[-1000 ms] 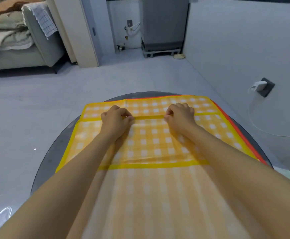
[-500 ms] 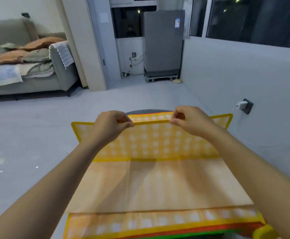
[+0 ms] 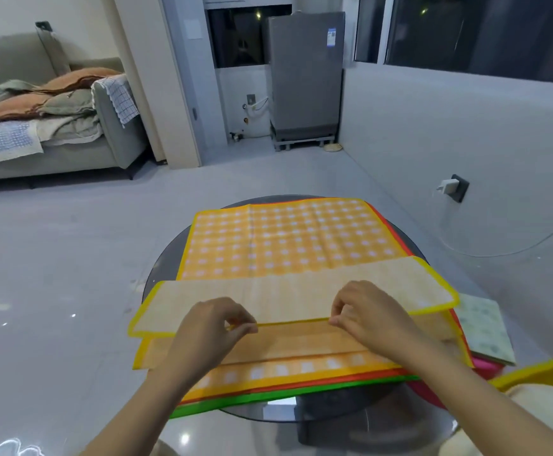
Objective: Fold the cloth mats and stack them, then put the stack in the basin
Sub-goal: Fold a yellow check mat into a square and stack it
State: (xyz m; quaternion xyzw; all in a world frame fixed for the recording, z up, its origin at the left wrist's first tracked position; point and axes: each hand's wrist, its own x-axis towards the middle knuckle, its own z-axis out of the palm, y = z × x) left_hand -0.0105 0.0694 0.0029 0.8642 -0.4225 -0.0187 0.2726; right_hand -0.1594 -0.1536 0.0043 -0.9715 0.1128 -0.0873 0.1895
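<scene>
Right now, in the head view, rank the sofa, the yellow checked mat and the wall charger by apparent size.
1. yellow checked mat, though nearness inflates it
2. sofa, farther off and cut by the frame
3. wall charger

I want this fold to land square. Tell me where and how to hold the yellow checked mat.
Pinch the yellow checked mat by its folded-over trimmed edge, from the near side, as the left hand and right hand do now. That edge is lifted off the pile; spaced grips either side of centre should keep it level.
</scene>
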